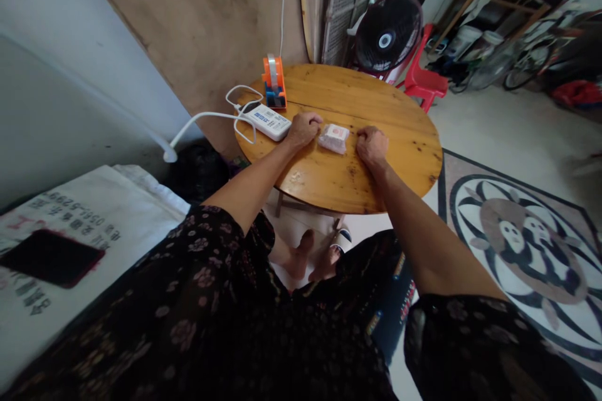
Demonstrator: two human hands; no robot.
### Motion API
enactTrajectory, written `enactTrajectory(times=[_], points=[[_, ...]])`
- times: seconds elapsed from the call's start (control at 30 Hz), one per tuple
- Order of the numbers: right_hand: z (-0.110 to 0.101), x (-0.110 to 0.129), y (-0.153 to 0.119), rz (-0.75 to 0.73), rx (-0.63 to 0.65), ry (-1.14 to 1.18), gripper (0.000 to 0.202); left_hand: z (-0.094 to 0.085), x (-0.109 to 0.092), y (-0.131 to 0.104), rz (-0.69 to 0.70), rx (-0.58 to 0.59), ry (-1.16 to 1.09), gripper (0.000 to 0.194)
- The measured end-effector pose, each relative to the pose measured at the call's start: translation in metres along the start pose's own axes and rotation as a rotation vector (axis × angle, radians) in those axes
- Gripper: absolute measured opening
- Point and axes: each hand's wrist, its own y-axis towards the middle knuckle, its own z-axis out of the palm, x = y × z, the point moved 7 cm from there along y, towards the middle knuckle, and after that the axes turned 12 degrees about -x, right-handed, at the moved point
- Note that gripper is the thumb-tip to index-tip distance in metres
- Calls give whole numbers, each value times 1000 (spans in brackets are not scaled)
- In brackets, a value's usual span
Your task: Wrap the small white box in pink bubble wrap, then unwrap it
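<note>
Pkg (333,138) wrapped, pinkish w/ label.

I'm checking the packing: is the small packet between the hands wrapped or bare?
Wrapped: crinkled plastic covers the packet on the wooden table. Whether it is sealed, I cannot tell.

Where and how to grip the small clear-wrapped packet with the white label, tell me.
Probably by both ends of the packet, from left and right: it lies flat on the yellow-brown round wooden table, longest sideways, between the left hand and right hand.
</note>
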Motion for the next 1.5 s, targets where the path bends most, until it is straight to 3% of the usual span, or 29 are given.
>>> enactTrajectory(times=[1.03, 1.37, 1.5], points=[[-4, 0, -1, -20, -6, 23, 36, -5, -5, -8, -21, 36, -45, 31], [-6, -2, -1, 41, 29, 68, 37, -5, -9, -13, 97, 27, 47, 32], [-5, -1, -2, 49, 28, 55, 38, -5, -11, -13, 84, 54, 102, 32]])
